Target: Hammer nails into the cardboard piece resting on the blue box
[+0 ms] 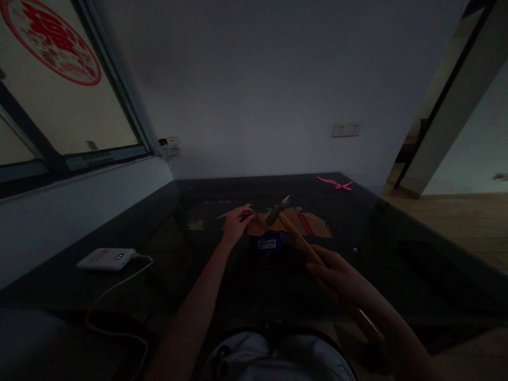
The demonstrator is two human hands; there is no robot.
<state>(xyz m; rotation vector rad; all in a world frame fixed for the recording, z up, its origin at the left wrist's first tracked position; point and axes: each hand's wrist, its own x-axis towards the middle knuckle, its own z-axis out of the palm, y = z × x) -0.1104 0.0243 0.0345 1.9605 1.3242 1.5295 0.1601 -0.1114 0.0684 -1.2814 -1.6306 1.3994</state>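
My right hand [331, 272] is closed around the wooden handle of a hammer [296, 233], whose metal head [278, 209] hangs just above a small blue container [265, 242]. My left hand [237, 223] reaches to the container's left side, its fingers pinched on something thin that I cannot make out, right by the hammer head. A piece of brown cardboard [313, 222] lies under and behind the container on the dark table [190, 264]. The scene is dim.
A white power bank [106, 259] with a white cable [115, 307] lies at the table's left. A pink strip [335, 183] lies at the far right corner. A window is on the left, wall sockets [346, 129] behind, a doorway at right.
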